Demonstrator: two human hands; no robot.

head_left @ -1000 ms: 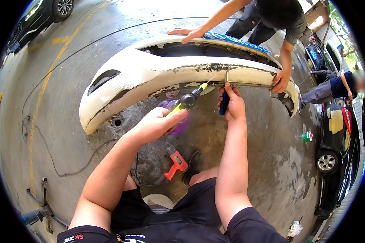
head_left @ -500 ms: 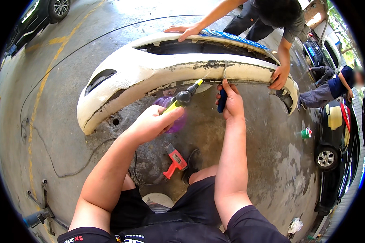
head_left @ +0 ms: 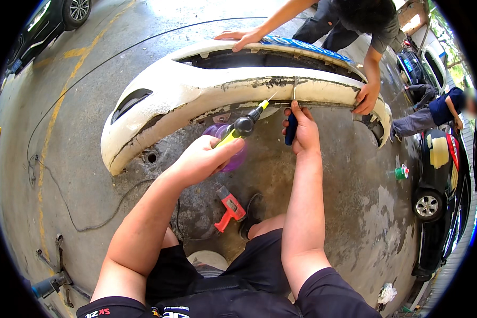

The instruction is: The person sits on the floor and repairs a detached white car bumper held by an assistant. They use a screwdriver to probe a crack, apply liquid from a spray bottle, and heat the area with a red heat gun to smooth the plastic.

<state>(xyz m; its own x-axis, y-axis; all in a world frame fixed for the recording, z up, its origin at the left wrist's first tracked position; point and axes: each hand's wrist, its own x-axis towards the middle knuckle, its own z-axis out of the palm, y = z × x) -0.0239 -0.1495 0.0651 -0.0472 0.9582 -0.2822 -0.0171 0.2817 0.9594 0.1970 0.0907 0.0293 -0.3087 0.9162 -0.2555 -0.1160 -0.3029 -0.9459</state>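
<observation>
A white car bumper [head_left: 206, 87], scuffed with dark patches along its lower band, lies across the view in front of me. My left hand [head_left: 206, 159] is closed around the grip of a pump spray bottle [head_left: 243, 126] with a black and yellow head and a purple see-through body. Its nozzle points at the bumper, with a thin streak at the tip. My right hand [head_left: 305, 132] grips a blue-handled screwdriver-like tool [head_left: 290, 130], whose metal shaft lies against the scuffed band. A co-worker's hands [head_left: 367, 99] hold the bumper's far and right edges.
A red heat gun [head_left: 229, 212] lies on the floor by my foot. A long cable [head_left: 108, 217] runs over the concrete at the left. Parked cars [head_left: 432, 206] and another person [head_left: 442, 111] are at the right; a green-red container [head_left: 401, 172] stands nearby.
Almost nothing differs. My left hand and the spray bottle have shifted slightly to the right, its nozzle nearer the metal shaft. The bumper and the co-worker's hands hardly move.
</observation>
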